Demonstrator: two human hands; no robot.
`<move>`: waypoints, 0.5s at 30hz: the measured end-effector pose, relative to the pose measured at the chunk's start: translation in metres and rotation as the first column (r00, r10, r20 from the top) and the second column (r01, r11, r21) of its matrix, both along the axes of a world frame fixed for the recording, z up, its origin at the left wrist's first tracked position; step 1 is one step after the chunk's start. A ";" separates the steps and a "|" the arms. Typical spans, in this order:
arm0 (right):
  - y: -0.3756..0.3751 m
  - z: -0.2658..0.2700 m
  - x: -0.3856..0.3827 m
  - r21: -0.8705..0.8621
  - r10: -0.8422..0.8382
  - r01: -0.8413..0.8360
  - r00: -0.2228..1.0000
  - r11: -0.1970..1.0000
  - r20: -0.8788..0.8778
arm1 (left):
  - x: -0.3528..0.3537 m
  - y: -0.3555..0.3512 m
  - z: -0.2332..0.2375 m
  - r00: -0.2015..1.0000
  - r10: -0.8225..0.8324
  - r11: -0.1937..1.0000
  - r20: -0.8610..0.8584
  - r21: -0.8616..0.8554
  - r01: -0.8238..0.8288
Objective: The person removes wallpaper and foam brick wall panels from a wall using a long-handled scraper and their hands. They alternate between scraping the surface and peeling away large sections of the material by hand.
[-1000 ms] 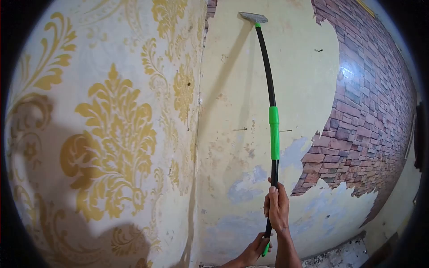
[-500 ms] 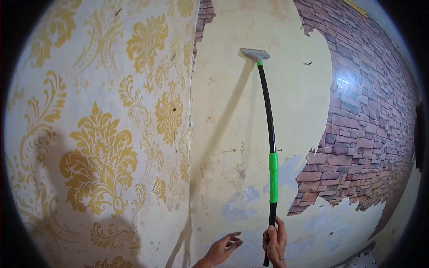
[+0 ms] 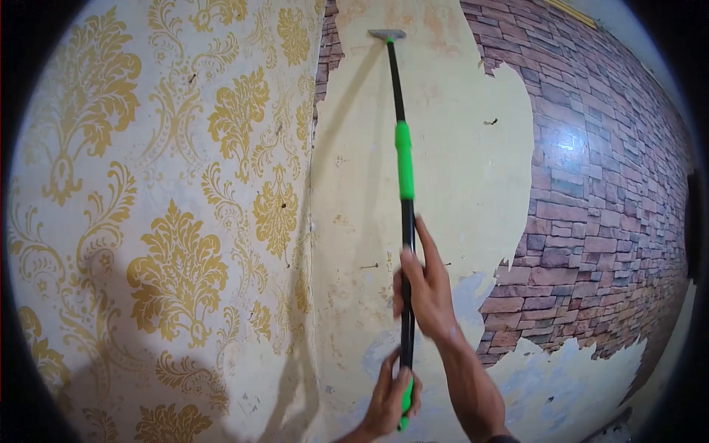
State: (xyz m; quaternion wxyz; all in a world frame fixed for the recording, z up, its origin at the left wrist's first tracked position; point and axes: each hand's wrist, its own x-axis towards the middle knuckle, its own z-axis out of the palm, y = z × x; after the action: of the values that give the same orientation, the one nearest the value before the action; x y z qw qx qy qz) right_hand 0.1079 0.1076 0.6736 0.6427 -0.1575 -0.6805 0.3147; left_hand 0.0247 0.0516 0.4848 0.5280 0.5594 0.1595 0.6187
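Note:
A long scraper (image 3: 402, 170) with a black pole, a green sleeve and a metal blade (image 3: 388, 34) stands upright against a bare yellow wall patch (image 3: 443, 133). The blade rests high on the wall, just right of a strip of brick-pattern paper (image 3: 326, 52). My right hand (image 3: 422, 288) wraps the black pole below the green sleeve. My left hand (image 3: 391, 402) grips the pole's lower end, near its green tip.
White wallpaper with gold damask ornaments (image 3: 170, 221) covers the wall to the left of the corner. Brick-pattern wallpaper (image 3: 605, 192) with torn edges covers the right side. Small nails (image 3: 491, 121) stick out of the bare plaster. Debris lies at the floor edge (image 3: 620, 428).
The scraper has moved up and left, its blade now near the top of the wall. My left hand, loose half a second ago, grips the pole's end again. My right hand rose.

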 end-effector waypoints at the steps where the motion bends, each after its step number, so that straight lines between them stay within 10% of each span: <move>1: 0.008 0.025 -0.006 0.048 0.003 -0.002 1.000 0.999 -0.008 | -0.005 -0.001 0.038 1.000 0.002 1.000 -0.013 0.008 -0.002; 7: 0.018 0.155 -0.038 0.072 0.014 -0.014 1.000 0.997 -0.003 | -0.049 0.038 0.221 0.992 0.122 0.964 -0.020 0.238 -0.114; 15: -0.010 0.199 -0.049 0.224 -0.108 0.099 0.994 0.970 0.032 | -0.038 0.008 0.248 0.992 -0.036 0.947 0.124 0.320 -0.005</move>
State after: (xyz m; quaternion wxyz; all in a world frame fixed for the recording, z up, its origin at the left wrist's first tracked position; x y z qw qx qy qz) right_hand 0.0592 0.0975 0.8725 0.6568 -0.1269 -0.7160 0.1994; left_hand -0.0138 0.0595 0.7328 0.4444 0.5980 0.0185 0.6668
